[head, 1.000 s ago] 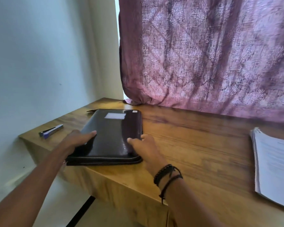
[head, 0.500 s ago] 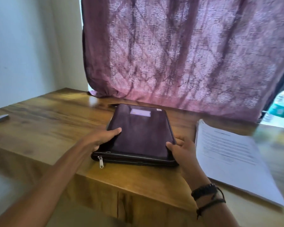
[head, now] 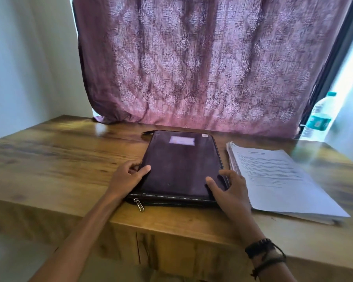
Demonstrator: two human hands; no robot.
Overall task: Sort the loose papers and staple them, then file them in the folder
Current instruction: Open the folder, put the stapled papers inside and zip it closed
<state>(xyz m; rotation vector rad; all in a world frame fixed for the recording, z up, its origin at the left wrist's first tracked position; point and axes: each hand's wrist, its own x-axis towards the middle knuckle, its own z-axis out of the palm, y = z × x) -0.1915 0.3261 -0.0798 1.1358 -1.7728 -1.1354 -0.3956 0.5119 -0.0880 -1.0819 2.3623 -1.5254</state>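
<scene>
While pinching long edges of zip folder [head: 179, 165] with left hand [head: 126, 178] and right hand [head: 232, 192], see zipper pull [head: 139, 205] at near-left corner, beside left hand.

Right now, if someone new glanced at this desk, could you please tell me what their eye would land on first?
The dark zipped folder lies flat at the near edge of the wooden desk, the left hand and right hand holding its two side edges with thumbs on the cover. Just to its right sits a thick stack of printed papers, and a purple patterned curtain fills the window behind.
</scene>
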